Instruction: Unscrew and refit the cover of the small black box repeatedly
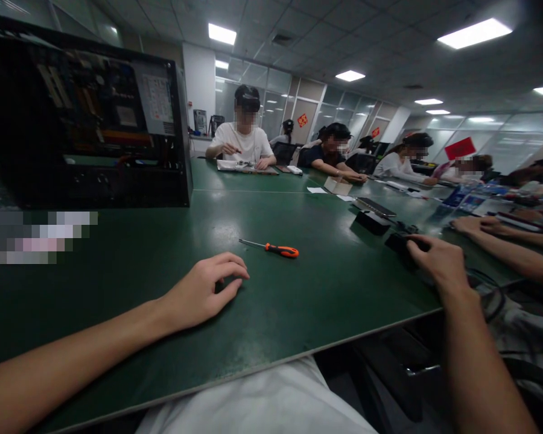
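My left hand [210, 288] rests on the green tabletop, fingers loosely curved, thumb apart, and nothing in it. Just beyond its fingertips lies a screwdriver [282, 250] with an orange and black handle, its shaft pointing left. Off to the right, my right hand [440, 260] grips a dark, boxy object [400, 246] near the table's right side. The fingers partly cover it, so its kind cannot be made out. A small black box [370, 222] sits just beyond it.
An open computer case [183, 138] stands at the left. The green table's [298, 301] front edge runs close to my lap. Beside my right hand are another person's forearms [511, 247] and a plastic bottle [452, 196]. Across the table a person [248, 141] handles parts.
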Available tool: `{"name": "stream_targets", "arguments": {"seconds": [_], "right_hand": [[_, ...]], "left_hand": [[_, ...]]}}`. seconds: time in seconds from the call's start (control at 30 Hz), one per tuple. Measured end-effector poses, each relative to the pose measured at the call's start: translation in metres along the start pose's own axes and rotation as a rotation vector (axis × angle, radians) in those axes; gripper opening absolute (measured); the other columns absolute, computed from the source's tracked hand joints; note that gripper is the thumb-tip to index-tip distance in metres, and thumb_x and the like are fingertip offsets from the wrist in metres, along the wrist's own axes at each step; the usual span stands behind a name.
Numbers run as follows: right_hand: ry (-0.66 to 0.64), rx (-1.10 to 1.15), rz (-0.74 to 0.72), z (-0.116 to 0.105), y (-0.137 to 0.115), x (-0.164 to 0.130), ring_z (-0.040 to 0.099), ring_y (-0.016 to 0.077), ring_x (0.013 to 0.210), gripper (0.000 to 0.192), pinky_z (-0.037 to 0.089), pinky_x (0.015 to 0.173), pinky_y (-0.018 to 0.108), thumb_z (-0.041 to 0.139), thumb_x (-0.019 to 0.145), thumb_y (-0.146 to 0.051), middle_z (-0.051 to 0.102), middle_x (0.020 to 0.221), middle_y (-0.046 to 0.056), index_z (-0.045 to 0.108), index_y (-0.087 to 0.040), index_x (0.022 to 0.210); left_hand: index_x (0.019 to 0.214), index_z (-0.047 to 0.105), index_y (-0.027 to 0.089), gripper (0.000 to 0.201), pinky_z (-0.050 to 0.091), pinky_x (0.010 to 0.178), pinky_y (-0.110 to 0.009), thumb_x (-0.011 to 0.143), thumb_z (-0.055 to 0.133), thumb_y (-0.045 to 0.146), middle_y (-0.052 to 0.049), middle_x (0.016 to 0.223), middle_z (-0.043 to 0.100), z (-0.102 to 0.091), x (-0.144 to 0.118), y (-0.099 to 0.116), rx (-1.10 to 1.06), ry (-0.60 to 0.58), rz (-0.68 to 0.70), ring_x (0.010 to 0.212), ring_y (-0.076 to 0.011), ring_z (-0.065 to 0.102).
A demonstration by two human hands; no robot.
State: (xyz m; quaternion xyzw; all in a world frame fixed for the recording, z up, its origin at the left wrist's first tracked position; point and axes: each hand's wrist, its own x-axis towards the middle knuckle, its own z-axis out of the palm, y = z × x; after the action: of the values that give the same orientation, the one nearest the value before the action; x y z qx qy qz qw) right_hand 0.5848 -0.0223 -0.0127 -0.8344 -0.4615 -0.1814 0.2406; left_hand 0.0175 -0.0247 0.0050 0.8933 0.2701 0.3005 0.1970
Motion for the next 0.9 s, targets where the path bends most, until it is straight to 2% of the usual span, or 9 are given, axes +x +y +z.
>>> {"name": "stream_targets", "arguments": {"seconds": [0.23, 0.53, 0.73, 0.9], "right_hand": [[-0.064, -0.022, -0.067, -0.006, -0.001, -0.006, 0.068, 0.0327, 0.106, 0.050, 0.048, 0.094, 0.040, 0.048, 0.090, -0.045, 0.074, 0.116, 0.018, 0.073, -0.018, 0.123], [-0.095, -0.055, -0.029, -0.009, -0.005, -0.009, 0.068, 0.0328, 0.100, 0.049, 0.048, 0.088, 0.039, 0.045, 0.092, -0.046, 0.075, 0.109, 0.019, 0.073, -0.016, 0.120], [-0.142, -0.090, -0.050, -0.010, -0.005, -0.001, 0.065, 0.0311, 0.109, 0.044, 0.045, 0.094, 0.036, 0.044, 0.094, -0.037, 0.072, 0.118, 0.022, 0.072, -0.013, 0.118], [-0.211, -0.137, -0.074, -0.013, -0.008, 0.011, 0.066, 0.0309, 0.099, 0.041, 0.045, 0.085, 0.036, 0.046, 0.093, -0.038, 0.073, 0.113, 0.021, 0.073, -0.013, 0.112]], "left_hand": [[0.103, 0.073, 0.020, 0.020, 0.056, 0.075, -0.025, 0.095, 0.054, 0.017, -0.007, 0.117, 0.069, -0.001, 0.002, 0.002, 0.007, -0.015, 0.003, 0.097, -0.0174, 0.068], [0.101, 0.073, 0.019, 0.020, 0.056, 0.086, -0.027, 0.095, 0.054, 0.017, -0.007, 0.115, 0.069, 0.000, 0.001, 0.000, 0.033, -0.021, 0.040, 0.101, -0.0182, 0.068], [0.102, 0.072, 0.019, 0.020, 0.055, 0.087, -0.027, 0.096, 0.053, 0.017, -0.007, 0.116, 0.069, -0.001, 0.001, 0.000, 0.030, -0.039, 0.043, 0.102, -0.0182, 0.068], [0.103, 0.072, 0.019, 0.020, 0.054, 0.092, -0.030, 0.096, 0.053, 0.017, -0.007, 0.116, 0.069, -0.002, 0.001, 0.000, 0.034, -0.046, 0.062, 0.103, -0.0187, 0.068]]}}
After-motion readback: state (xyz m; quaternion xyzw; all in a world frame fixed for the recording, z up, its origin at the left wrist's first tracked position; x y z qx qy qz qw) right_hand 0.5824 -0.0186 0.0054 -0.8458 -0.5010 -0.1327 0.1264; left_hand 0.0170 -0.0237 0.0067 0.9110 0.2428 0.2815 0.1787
